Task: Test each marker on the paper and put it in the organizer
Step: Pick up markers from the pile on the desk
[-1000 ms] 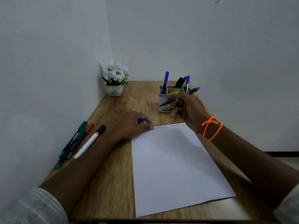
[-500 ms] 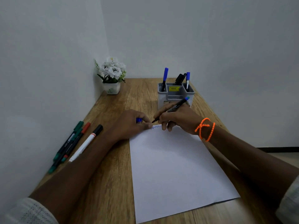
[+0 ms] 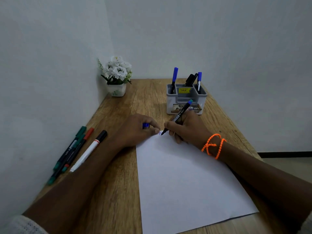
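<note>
Head view: along the left edge of the wooden tabletop (image 3: 118, 174), close to the wall, a loose group of markers (image 3: 70, 154) is laid out, pointing away from the person. Dark barrels with green caps and one with a red-orange cap are seen there, and beside them a white-barrelled marker (image 3: 87, 152) with a black cap and a red band. In the far left corner a small white pot of white flowers (image 3: 116, 76) is set against the wall.

Toward the middle, the left hand (image 3: 138, 130) is rested at the top left corner of the white paper (image 3: 182, 179), its fingers curled round a blue cap (image 3: 145, 125). Faint blue scribbles are visible at that corner of the sheet.

Just to the right, the right hand (image 3: 185, 130) is placed on the top edge of the paper, its fingers pinched round an uncapped marker (image 3: 179, 114). This marker is slim and black with pale print on the barrel and a blue and teal rear end; it is tilted, and its tip is touching the paper at the top corner. An orange beaded band (image 3: 213, 146) is worn on the right wrist.

Behind the hands, a grey organizer (image 3: 186, 102) with a yellow price sticker is stood on the tabletop. Two blue-capped markers and a black one are held upright in its rear compartments.
</note>
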